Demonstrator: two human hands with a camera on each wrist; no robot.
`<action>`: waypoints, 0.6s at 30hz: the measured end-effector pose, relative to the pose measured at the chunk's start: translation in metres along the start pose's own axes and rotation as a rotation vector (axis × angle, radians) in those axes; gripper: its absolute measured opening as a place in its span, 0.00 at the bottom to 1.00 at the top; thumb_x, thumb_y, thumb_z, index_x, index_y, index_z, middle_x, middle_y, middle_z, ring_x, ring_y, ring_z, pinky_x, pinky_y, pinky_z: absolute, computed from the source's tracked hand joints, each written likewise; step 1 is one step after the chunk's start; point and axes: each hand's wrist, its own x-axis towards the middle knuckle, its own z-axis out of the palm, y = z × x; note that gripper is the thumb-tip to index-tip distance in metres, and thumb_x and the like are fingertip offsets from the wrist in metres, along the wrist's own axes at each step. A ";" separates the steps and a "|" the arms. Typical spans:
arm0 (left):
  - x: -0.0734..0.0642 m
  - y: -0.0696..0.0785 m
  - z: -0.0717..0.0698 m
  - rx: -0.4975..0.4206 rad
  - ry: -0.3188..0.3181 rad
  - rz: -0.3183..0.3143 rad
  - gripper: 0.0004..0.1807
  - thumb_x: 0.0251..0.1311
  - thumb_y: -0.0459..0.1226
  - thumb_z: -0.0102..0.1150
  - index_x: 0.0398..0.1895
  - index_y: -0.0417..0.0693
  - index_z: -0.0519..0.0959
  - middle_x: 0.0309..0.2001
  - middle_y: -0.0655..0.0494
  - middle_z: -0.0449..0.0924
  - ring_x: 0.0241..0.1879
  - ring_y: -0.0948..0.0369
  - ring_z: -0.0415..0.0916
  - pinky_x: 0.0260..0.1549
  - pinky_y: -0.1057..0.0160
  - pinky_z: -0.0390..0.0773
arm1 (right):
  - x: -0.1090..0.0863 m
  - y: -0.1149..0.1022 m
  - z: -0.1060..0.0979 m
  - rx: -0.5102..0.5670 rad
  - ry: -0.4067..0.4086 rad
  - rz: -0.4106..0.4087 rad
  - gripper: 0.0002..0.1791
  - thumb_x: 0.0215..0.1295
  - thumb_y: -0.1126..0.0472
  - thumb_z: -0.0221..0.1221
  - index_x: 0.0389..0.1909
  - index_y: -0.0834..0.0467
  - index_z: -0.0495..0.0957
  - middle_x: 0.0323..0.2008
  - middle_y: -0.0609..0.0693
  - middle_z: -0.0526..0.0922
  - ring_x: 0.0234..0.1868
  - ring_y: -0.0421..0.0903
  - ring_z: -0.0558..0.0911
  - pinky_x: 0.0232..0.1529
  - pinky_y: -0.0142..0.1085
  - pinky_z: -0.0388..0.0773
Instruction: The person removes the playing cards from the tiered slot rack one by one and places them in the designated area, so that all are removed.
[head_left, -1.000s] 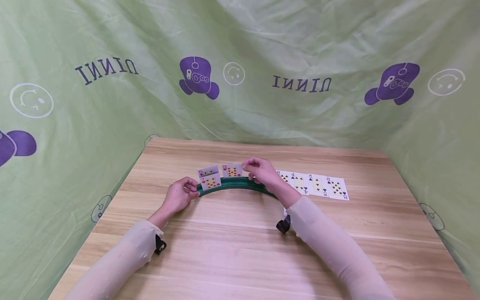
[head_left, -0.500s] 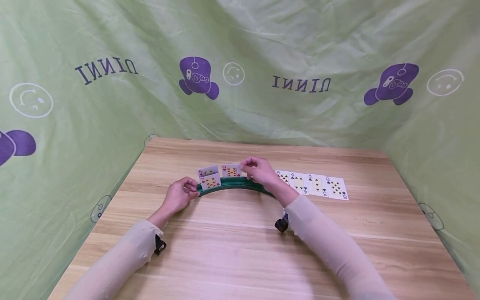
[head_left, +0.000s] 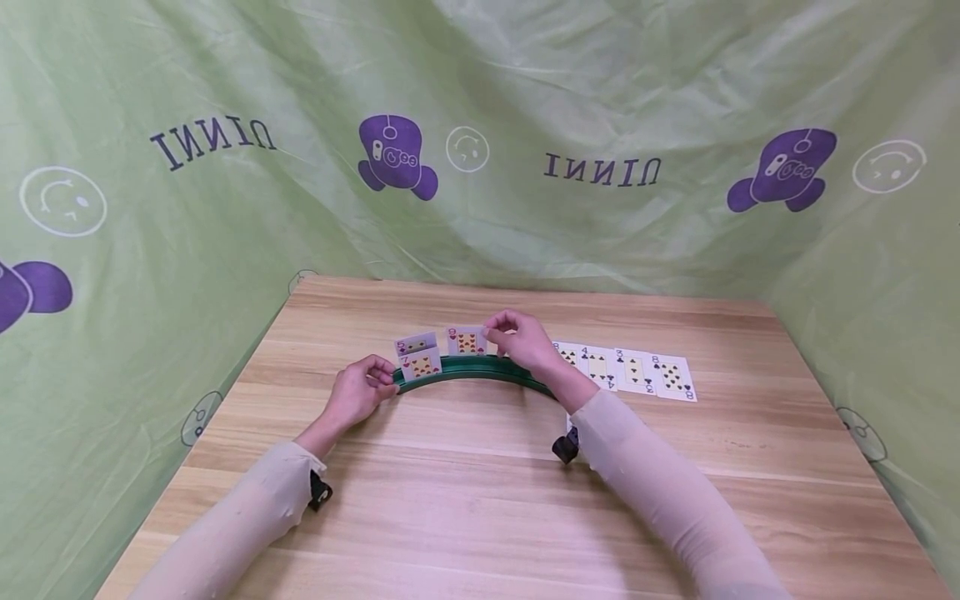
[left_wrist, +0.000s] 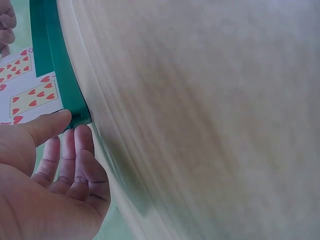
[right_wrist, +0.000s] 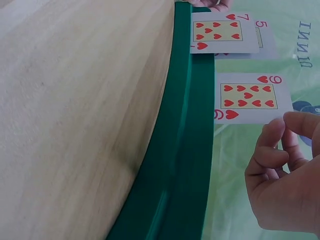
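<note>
A curved green card holder (head_left: 472, 367) lies on the table. My left hand (head_left: 360, 390) pinches its left end, thumb on top and fingertips below in the left wrist view. Close by that hand, the seven of hearts (head_left: 422, 364) stands in the holder's front groove, partly covering a black-suited five (head_left: 415, 343) behind. With thumb and forefinger, my right hand (head_left: 525, 340) pinches the nine of hearts (right_wrist: 247, 98) by an upper corner. The nine is upright, face towards me, its lower edge right at the holder's back edge.
To the right, several face-up cards overlap in a row on the wooden table (head_left: 450, 500), including an eight (head_left: 676, 377) at the right end. My right forearm hides part of this row. Green printed fabric (head_left: 510, 233) walls in the table's back and sides.
The right hand and the nine of hearts have shifted very slightly, a touch left and then back right. The left hand and the holder have stayed put.
</note>
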 end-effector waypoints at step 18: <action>0.001 0.000 0.001 -0.002 0.003 -0.004 0.14 0.56 0.28 0.68 0.45 0.42 0.79 0.40 0.46 0.83 0.39 0.55 0.82 0.44 0.57 0.83 | -0.002 -0.005 -0.013 0.011 0.047 0.001 0.10 0.71 0.55 0.59 0.46 0.56 0.78 0.44 0.54 0.81 0.29 0.46 0.76 0.24 0.31 0.67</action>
